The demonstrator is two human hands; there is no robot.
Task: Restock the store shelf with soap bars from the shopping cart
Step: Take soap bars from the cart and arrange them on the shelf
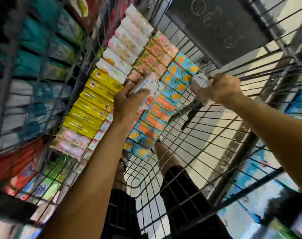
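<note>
I look down into a wire shopping cart [207, 135]. Rows of boxed soap bars line its left side: yellow boxes [93, 104], white-and-peach packs [124, 47], pink floral boxes [155, 54] and blue boxes with orange fruit [177, 78]. My left hand [127, 104] grips a white soap box [146, 88] above the rows, fingers curled round it. My right hand [222, 88] grips another white soap box [200, 83] over the cart's right part, beside the blue boxes.
The store shelf [36, 66] runs along the left, blurred, stocked with teal, white, red and green packs. A dark child-seat flap [215, 28] hangs at the cart's far end. My legs in dark shorts [181, 195] show through the mesh. Pale floor lies to the right.
</note>
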